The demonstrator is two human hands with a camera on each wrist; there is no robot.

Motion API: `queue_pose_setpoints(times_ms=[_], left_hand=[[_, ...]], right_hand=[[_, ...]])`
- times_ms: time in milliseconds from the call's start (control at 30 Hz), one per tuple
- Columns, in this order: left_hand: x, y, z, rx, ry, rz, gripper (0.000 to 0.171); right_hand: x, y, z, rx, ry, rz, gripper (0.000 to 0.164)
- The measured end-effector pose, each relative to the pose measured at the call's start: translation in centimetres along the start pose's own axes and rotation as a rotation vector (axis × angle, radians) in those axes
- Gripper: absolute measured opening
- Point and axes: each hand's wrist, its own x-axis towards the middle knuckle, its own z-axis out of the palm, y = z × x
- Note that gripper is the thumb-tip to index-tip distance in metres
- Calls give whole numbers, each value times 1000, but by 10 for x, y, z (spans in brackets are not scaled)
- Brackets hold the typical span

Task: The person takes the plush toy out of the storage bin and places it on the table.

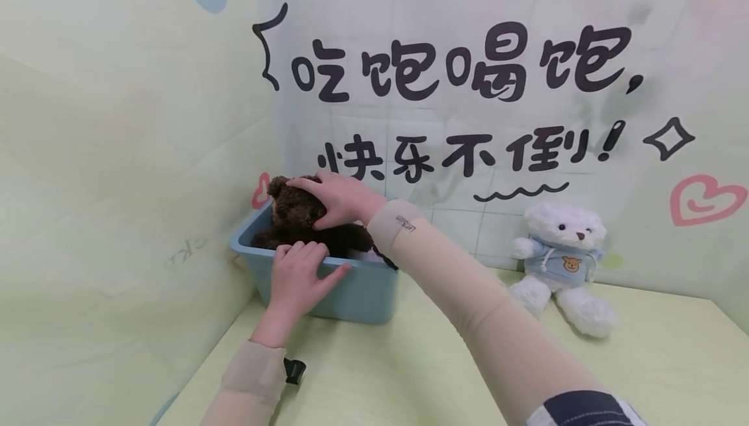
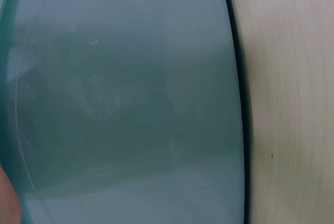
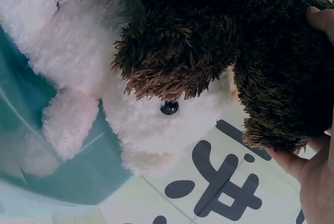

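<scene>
In the head view my right hand (image 1: pixel 345 198) grips the head of a dark brown teddy bear (image 1: pixel 292 210), its fingers spread over the top and the thumb at the side. The bear sits upright in a blue plastic bin (image 1: pixel 359 292), its lower body hidden by the front wall. My left hand (image 1: pixel 297 279) holds the bin's near rim, fingers hooked over it. In the right wrist view, a fluffy white plush toy (image 3: pixel 151 135) with a black eye lies in the bin beside the brown bear's shaggy fur (image 3: pixel 287 83). Mostly the bin's outer wall (image 2: pixel 135 88) fills the left wrist view.
Against the back wall at the right sits a white teddy bear (image 1: pixel 562 263) in a blue hoodie. The pale wooden table (image 1: pixel 404 374) carries both it and the bin. Printed wall sheets stand close behind and to the left of the bin.
</scene>
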Motion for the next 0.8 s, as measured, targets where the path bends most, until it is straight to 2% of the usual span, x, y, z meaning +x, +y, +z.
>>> queue_pose_setpoints(times_ms=[267,533,800], left_hand=[[0,1,0,1,8,4,47],[-2,-1,2,1,5,13,47],[-1,-2,3,5,-2,6,49]], right_hand=[[-3,2,-8,-34,24,-23,84],[-10,4,-20,-39,19,23,83],[-11,5,-31,-75,31,30,83]])
